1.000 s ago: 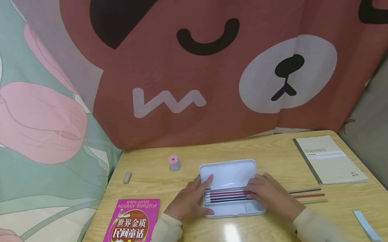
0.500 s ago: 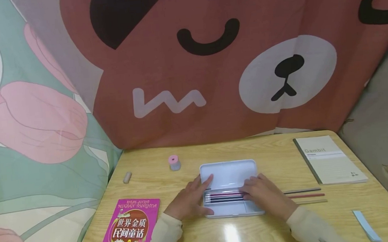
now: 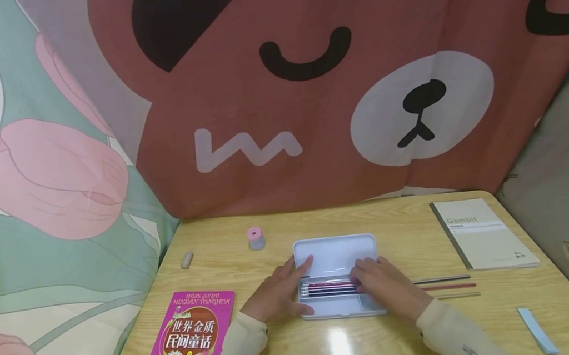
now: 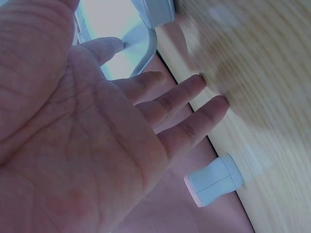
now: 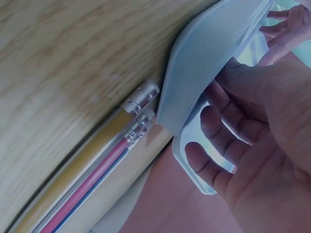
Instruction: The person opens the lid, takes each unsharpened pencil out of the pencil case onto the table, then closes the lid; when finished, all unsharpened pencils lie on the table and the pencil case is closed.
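A white pencil case (image 3: 337, 251) lies on the table with its lid raised; several pencils (image 3: 329, 290) with silver eraser ends at the left fill its back compartment. My left hand (image 3: 275, 293) rests at the case's left end, index finger against the inside of the lid and thumb at the front corner. In the left wrist view its fingers (image 4: 182, 97) are straight. My right hand (image 3: 384, 283) reaches over the case's right end onto the pencils. From the right wrist, its bent thumb and index finger go past the rim, and I cannot tell whether they pinch a pencil.
Three pencils (image 3: 448, 286) lie right of the case. A grey notebook (image 3: 485, 239) is at back right, a blue strip (image 3: 537, 331) at front right. A pink-topped sharpener-like object (image 3: 256, 239), an eraser-like block (image 3: 187, 260) and a magenta book (image 3: 189, 335) are on the left.
My right hand has slid a little left along the pencils in the case. The left hand and the case have stayed where they were.
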Available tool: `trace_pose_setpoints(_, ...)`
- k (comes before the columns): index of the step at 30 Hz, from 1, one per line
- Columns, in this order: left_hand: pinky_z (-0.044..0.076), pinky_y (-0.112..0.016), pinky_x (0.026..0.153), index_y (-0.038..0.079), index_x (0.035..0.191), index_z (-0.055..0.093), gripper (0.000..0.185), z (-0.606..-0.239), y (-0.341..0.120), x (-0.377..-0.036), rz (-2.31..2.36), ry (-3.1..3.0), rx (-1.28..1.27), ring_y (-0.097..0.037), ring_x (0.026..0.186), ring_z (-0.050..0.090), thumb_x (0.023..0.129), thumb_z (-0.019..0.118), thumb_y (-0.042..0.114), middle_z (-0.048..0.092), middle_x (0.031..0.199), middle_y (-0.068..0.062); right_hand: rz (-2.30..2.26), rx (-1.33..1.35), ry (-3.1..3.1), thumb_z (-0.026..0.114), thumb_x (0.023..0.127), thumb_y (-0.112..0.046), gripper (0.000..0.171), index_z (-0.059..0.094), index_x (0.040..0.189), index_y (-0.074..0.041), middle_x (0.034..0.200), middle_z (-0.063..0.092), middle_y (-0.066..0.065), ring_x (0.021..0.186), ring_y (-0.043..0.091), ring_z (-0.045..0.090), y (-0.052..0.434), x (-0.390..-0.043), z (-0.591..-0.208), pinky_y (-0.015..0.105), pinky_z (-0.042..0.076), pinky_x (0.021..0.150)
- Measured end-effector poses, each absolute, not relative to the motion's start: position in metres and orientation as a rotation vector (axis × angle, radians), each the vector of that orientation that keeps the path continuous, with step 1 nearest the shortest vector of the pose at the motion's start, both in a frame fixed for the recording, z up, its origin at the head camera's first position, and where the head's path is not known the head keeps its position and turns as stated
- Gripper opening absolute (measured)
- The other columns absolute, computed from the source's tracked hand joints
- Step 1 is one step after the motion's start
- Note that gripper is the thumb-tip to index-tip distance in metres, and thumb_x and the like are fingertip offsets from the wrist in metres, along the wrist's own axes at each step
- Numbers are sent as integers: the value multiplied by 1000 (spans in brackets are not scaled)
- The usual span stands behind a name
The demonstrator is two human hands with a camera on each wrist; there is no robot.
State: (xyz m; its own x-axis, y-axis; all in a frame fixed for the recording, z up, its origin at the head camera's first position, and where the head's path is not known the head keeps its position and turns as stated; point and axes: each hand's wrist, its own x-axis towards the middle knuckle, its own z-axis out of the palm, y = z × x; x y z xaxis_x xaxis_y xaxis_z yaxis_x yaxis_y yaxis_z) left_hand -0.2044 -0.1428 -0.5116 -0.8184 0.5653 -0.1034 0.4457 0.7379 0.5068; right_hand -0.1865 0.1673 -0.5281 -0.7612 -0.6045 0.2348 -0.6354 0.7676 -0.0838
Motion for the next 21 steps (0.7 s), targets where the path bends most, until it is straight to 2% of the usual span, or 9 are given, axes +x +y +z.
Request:
trace_pose_setpoints(7,46,-61,123,27,177,28,113,-509,-142,-204,697,2679,789,-39,154,46,87,95,38,25,183,-17,269,1005,-2708,86,95,-15,16,72,101,-20,96,66,-10,91,11,59,166,-182,-529,28,48,76)
trace_pose_setpoints(14,46,-62,123,27,177,28,113,-509,-142,-204,688,2684,793,-40,154,46,87,95,39,25,183,-18,261,1035,-2639,84,96,-14,12,75,103,-19,99,69,-9,93,12,60,169,-182,-533,32,51,79)
trace_pose_setpoints(21,46,-62,123,27,177,28,113,-508,-142,-203,697,2683,780,-41,156,45,87,95,38,25,182,-17,320,1031,-2640,84,95,-11,18,79,109,-20,104,70,-10,96,10,61,180,-182,-524,29,51,80)
